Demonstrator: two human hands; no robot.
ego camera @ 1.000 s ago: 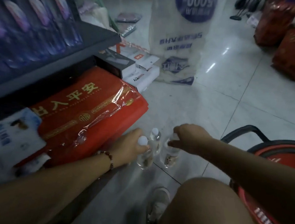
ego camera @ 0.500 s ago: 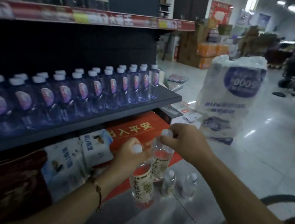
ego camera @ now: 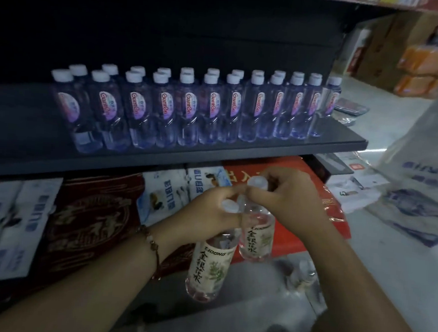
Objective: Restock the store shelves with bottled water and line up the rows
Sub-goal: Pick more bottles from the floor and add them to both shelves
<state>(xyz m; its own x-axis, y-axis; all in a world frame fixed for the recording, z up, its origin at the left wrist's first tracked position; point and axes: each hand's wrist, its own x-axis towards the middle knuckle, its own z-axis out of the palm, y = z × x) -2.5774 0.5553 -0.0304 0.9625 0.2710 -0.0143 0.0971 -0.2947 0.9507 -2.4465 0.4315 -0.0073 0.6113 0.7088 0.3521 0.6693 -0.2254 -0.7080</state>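
Observation:
My left hand (ego camera: 209,212) grips the neck of a clear bottle with a white label (ego camera: 210,267), held below the dark shelf (ego camera: 213,152). My right hand (ego camera: 286,194) grips a second bottle of the same kind (ego camera: 256,239) by its neck, just right of the first; the two bottles touch. On the shelf stand two rows of purple-tinted water bottles (ego camera: 191,108) with white caps, from the left-middle to the right end. The shelf's left part is bare.
Two more small bottles (ego camera: 303,274) stand on the floor at the right. Under the shelf lie red mats (ego camera: 305,183) and white packets (ego camera: 6,227). A large white plastic bag (ego camera: 422,168) stands at the right, orange cartons (ego camera: 430,67) behind it.
Both hands have lifted a bottle each off the floor and raised them toward the shelf. My view has swung up and left from the floor to the shelf.

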